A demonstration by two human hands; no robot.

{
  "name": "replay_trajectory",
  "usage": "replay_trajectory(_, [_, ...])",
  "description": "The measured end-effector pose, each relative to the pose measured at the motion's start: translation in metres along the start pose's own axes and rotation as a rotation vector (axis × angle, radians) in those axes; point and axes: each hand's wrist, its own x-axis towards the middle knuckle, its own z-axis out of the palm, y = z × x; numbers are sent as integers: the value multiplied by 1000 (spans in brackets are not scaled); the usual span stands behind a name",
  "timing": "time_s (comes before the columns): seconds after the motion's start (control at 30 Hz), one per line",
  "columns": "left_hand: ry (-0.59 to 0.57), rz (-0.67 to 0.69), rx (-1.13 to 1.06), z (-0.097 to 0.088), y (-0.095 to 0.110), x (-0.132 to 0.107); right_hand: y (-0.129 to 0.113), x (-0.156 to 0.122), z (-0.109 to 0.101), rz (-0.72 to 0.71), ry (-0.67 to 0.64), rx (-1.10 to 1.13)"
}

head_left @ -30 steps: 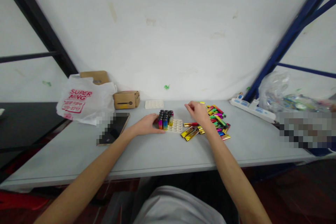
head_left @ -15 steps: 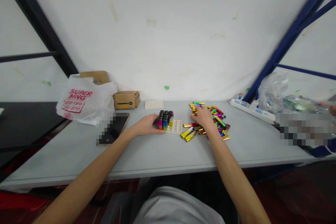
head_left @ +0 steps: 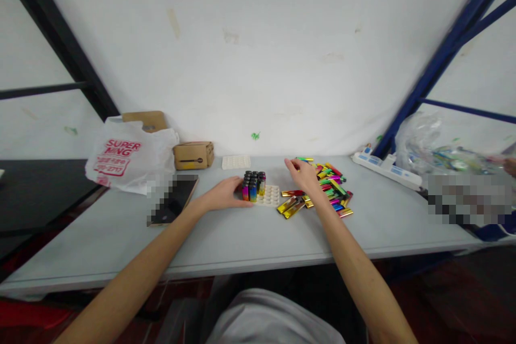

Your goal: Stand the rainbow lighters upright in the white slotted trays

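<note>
My left hand (head_left: 226, 192) grips the left end of a pale tray with round holes (head_left: 271, 196), thumb along the front and fingers behind. Several shiny lighters with black tops (head_left: 253, 185) stand upright in the tray's left part; the holes to the right show bare. My right hand (head_left: 303, 174) is raised over the left side of a loose pile of metallic coloured lighters (head_left: 336, 189). Its thumb and fingers are bent together, and what they hold is hidden. Two gold lighters (head_left: 291, 207) lie at the pile's near left edge.
A second pale tray (head_left: 236, 162) lies near the wall, beside a small cardboard box (head_left: 194, 155). Further left are a white plastic bag (head_left: 131, 156) and a dark flat tablet-like device (head_left: 174, 199). A white power strip (head_left: 387, 169) and clear plastic bags (head_left: 419, 131) are at the right.
My right hand has lifted out of the lighter pile and shifted slightly left, its fingers drawn together. My left hand stays at the tray.
</note>
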Motion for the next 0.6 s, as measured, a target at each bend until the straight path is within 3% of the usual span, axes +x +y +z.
replay_trajectory(0.2, [21,2,-12,0,1,-1,-2,3,7,192,-82,433])
replay_trajectory(0.37, [15,-8,-9,-1,2,-1,-11,5,8,352,-157,637])
replay_trajectory(0.6, [5,-24,-6,-3,5,-2,-7,1,9,100,-214,480])
